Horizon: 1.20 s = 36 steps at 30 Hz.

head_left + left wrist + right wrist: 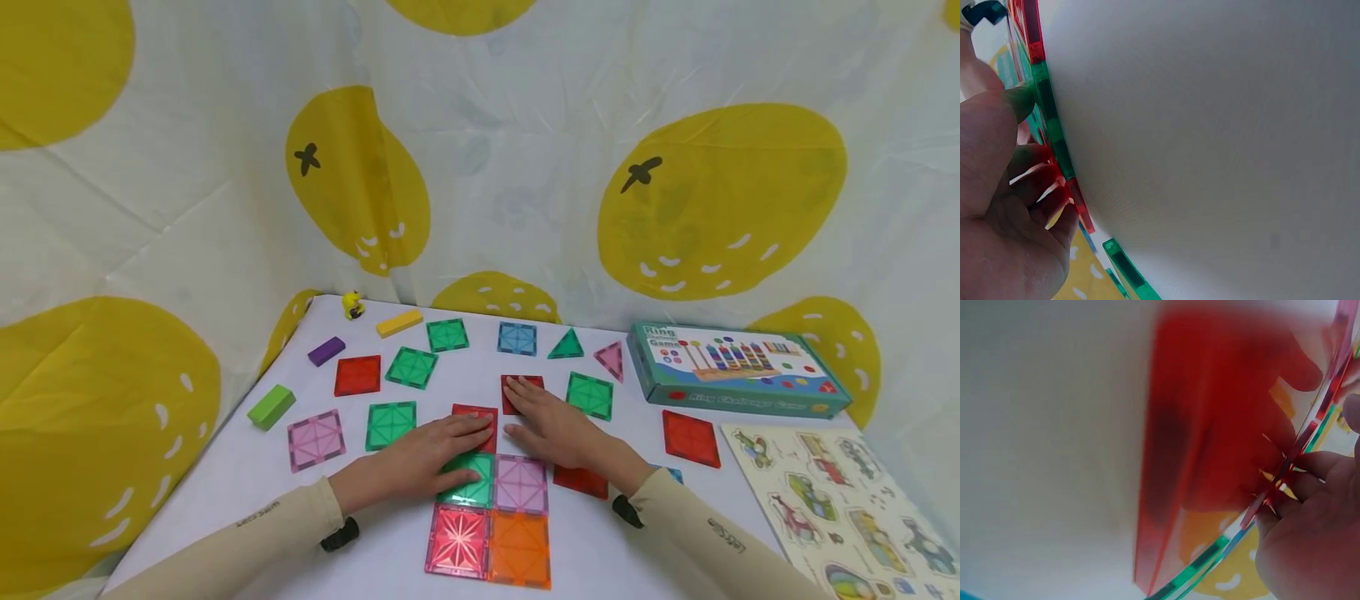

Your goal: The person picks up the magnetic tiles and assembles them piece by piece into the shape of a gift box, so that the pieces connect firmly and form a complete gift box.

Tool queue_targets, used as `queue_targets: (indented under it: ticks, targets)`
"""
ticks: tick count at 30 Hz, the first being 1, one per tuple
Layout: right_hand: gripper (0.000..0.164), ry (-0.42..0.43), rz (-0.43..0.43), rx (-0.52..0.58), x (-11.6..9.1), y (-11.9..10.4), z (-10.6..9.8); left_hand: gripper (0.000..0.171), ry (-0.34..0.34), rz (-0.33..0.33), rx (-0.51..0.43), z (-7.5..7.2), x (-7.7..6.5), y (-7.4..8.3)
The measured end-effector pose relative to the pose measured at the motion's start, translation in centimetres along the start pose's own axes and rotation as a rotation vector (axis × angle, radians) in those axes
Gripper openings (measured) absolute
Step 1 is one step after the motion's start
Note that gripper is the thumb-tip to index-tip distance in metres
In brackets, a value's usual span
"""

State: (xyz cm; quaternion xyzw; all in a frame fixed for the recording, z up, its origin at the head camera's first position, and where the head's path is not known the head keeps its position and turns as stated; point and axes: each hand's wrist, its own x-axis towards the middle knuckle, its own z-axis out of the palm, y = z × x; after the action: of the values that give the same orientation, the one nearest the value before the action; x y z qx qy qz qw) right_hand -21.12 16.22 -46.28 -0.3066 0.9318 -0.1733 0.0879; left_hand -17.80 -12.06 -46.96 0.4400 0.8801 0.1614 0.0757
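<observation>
Magnetic tiles lie in a joined block in front of me. My left hand (423, 454) lies flat with its fingers stretched over a red tile (474, 409) and its thumb on the green tile (483, 493) below. A pink tile (521, 490), an orange tile (519, 550) and a starburst red tile (457, 543) complete that block. Farther back, the fingertips of my right hand (558, 429) touch another red tile (532, 382), which stands apart from the block. In the right wrist view, a blurred red tile (1169, 444) stands close in front of the right hand (1313, 531).
Loose green, red, blue and pink tiles surround the block, including a red tile (581, 482) beside the right wrist. Green (272, 407), purple (326, 351) and yellow blocks (399, 322) lie left. A game box (750, 400) and a picture board (821, 537) occupy the right.
</observation>
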Motion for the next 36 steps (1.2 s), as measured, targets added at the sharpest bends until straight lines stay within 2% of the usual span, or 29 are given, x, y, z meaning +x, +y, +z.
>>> queue_targets:
  ticks: [8,12,15,22,26,36]
  targets:
    - [0.096,-0.025,-0.002,-0.068,-1.9,-2.2,1.2,0.071,0.009,0.004,0.006,-0.1,-0.1,0.0]
    - [0.1,-0.046,0.007,-0.095,-2.5,-3.0,1.3,0.071,0.002,-0.001,0.013,-0.2,-0.1,0.0]
    - [0.098,-0.052,0.021,-0.099,-2.8,-3.5,1.4,0.071,-0.004,-0.006,-0.002,-0.3,-0.1,0.2]
    - [0.088,-0.011,-0.005,-0.121,-3.5,-4.3,2.2,0.071,0.01,0.0,-0.009,-0.1,-0.2,0.0]
    - [0.083,-0.025,0.015,-0.137,-4.0,-4.9,2.5,0.07,0.026,0.01,-0.001,0.1,-0.3,-0.1]
    - [0.083,-0.031,0.029,-0.158,-5.2,-5.7,2.9,0.07,0.019,0.011,-0.023,0.3,-0.9,0.8]
